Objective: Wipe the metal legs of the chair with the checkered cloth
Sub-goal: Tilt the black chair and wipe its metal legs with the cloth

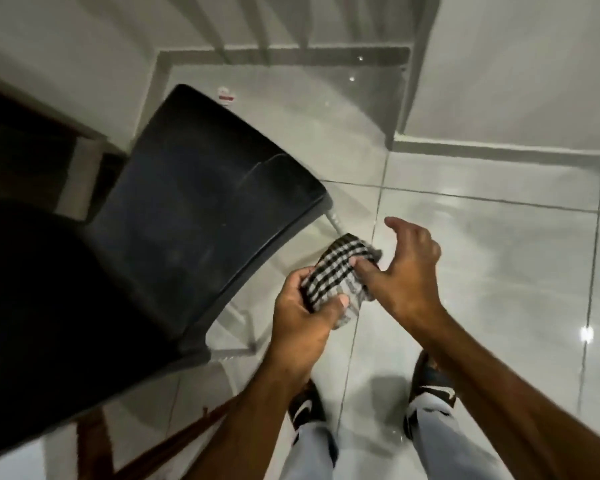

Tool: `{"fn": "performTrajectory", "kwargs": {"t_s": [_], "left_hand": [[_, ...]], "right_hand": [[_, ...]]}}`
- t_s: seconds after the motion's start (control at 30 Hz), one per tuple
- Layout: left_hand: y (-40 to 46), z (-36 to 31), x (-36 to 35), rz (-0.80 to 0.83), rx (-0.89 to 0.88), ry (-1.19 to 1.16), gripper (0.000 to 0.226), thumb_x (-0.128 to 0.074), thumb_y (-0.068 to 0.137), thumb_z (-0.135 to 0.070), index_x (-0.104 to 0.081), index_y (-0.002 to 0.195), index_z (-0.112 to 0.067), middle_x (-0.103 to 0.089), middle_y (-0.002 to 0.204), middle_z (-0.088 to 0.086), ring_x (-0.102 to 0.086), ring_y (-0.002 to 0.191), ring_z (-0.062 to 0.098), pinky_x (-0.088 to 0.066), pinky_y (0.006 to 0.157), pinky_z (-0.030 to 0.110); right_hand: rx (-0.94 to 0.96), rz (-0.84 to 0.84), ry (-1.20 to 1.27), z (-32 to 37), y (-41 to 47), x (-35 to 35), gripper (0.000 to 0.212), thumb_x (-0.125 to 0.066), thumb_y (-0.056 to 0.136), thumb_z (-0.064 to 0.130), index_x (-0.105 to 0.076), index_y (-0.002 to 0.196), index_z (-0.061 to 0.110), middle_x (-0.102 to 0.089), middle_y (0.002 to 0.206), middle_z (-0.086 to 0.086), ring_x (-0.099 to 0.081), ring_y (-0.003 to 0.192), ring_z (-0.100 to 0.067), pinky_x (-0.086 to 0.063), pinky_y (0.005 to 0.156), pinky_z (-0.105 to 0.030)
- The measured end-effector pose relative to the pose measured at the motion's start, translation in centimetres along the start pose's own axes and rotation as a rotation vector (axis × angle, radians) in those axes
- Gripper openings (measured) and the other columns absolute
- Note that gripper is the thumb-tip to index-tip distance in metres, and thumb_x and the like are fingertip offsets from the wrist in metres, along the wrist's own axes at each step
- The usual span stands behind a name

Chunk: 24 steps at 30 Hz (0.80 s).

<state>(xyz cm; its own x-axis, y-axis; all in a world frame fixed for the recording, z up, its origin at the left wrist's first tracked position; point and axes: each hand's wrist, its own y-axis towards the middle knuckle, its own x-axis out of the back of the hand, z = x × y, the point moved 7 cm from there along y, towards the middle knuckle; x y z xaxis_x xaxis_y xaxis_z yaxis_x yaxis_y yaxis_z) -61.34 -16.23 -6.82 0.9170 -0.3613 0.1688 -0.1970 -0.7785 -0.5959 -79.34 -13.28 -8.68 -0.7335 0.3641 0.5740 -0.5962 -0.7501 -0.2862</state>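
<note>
A black plastic chair (187, 216) stands on the tiled floor at the left, seen from above. Its thin metal legs (334, 221) show under the seat's right edge and a lower bar (236, 349) near the front corner. The black-and-white checkered cloth (340, 268) is bunched just right of the seat. My left hand (302, 317) grips its lower end. My right hand (406, 268) pinches its upper end with a finger and thumb, the other fingers spread. The cloth hangs close to the upper leg; contact is unclear.
Glossy white floor tiles (482, 258) stretch to the right. A white wall with a grey skirting (499, 150) runs along the back. Dark wooden furniture (94, 441) stands at the lower left. My two feet in dark shoes (430, 382) are at the bottom.
</note>
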Motion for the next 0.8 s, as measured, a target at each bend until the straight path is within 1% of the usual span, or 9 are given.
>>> {"fn": "performTrajectory", "kwargs": {"t_s": [0.1,0.23,0.3,0.43,0.5,0.57,0.63,0.73,0.8], "left_hand": [[4.0,0.3,-3.3,0.080,-0.037,0.120,0.036,-0.073,0.081,-0.003,-0.065,0.108,-0.026,-0.077,0.101,-0.003,-0.073,0.093,0.010,-0.062,0.078,0.027],[7.6,1.9,-7.6,0.298,-0.115,0.364,0.033,-0.068,0.081,-0.009,-0.064,0.109,-0.026,-0.074,0.106,0.001,-0.072,0.099,0.016,-0.062,0.085,0.042],[8.8,2.5,-8.9,0.396,-0.155,0.515,0.039,-0.068,0.081,-0.012,-0.062,0.117,-0.025,-0.074,0.112,0.001,-0.070,0.103,0.014,-0.059,0.094,0.043],[9.2,2.4,-10.5,0.746,-0.211,0.801,0.044,-0.063,0.085,-0.034,-0.055,0.128,-0.027,-0.071,0.123,-0.003,-0.067,0.111,0.009,-0.057,0.098,0.042],[9.9,-0.2,-9.8,0.899,-0.627,1.211,0.044,-0.046,0.092,-0.047,-0.052,0.131,-0.028,-0.069,0.128,-0.001,-0.064,0.117,0.012,-0.055,0.100,0.044],[11.7,-3.4,-8.7,0.998,-1.138,1.620,0.046,-0.035,0.099,-0.043,-0.057,0.130,-0.016,-0.069,0.128,0.010,-0.061,0.123,0.025,-0.048,0.108,0.048],[14.4,-5.7,-7.2,1.170,-1.457,1.843,0.042,-0.038,0.101,-0.034,-0.066,0.118,-0.007,-0.072,0.120,0.016,-0.062,0.121,0.032,-0.042,0.112,0.050],[17.6,-6.6,-6.5,1.476,-1.609,1.853,0.036,-0.051,0.097,-0.030,-0.074,0.104,-0.003,-0.074,0.113,0.017,-0.064,0.116,0.034,-0.038,0.113,0.051],[18.5,-6.2,-7.2,1.592,-1.619,1.781,0.036,-0.053,0.093,-0.029,-0.074,0.101,0.000,-0.074,0.108,0.018,-0.067,0.108,0.037,-0.041,0.110,0.050]], "right_hand": [[-0.005,-0.199,0.034,-3.1,0.1,-0.8,0.042,-0.055,0.091,0.047,-0.064,0.116,0.014,-0.065,0.115,-0.009,-0.052,0.113,-0.025,-0.037,0.090,-0.026],[-0.605,0.137,1.080,-8.1,0.8,-7.6,0.052,-0.050,0.085,0.065,-0.074,0.082,0.020,-0.076,0.084,-0.005,-0.073,0.083,-0.023,-0.057,0.072,-0.035],[-0.682,0.229,1.420,-9.4,1.8,-9.2,0.051,-0.054,0.085,0.061,-0.077,0.075,0.017,-0.075,0.077,-0.006,-0.073,0.077,-0.022,-0.058,0.073,-0.034],[-0.745,0.237,1.660,-12.6,3.2,-10.9,0.027,-0.060,0.080,0.035,-0.073,0.078,0.012,-0.071,0.077,-0.009,-0.068,0.075,-0.026,-0.056,0.074,-0.038],[-0.789,0.245,1.681,-13.9,3.3,-11.9,0.031,-0.050,0.082,0.031,-0.072,0.087,0.010,-0.070,0.089,-0.011,-0.063,0.087,-0.029,-0.050,0.085,-0.045],[-0.831,0.243,1.659,-14.8,3.5,-12.7,0.039,-0.047,0.079,0.030,-0.069,0.104,0.009,-0.066,0.108,-0.016,-0.059,0.104,-0.032,-0.043,0.099,-0.057],[-0.828,0.232,1.677,-14.8,3.9,-13.3,0.050,-0.050,0.074,0.025,-0.062,0.119,0.008,-0.058,0.118,-0.017,-0.054,0.110,-0.030,-0.039,0.103,-0.062],[-0.735,0.099,1.671,-14.4,5.2,-14.1,0.052,-0.044,0.084,0.008,-0.050,0.135,0.014,-0.056,0.119,-0.014,-0.054,0.102,-0.030,-0.045,0.096,-0.059],[-0.674,-0.043,1.584,-13.9,5.9,-14.7,0.052,-0.042,0.082,0.000,-0.055,0.127,0.023,-0.057,0.111,-0.014,-0.052,0.092,-0.034,-0.048,0.084,-0.055]]}}
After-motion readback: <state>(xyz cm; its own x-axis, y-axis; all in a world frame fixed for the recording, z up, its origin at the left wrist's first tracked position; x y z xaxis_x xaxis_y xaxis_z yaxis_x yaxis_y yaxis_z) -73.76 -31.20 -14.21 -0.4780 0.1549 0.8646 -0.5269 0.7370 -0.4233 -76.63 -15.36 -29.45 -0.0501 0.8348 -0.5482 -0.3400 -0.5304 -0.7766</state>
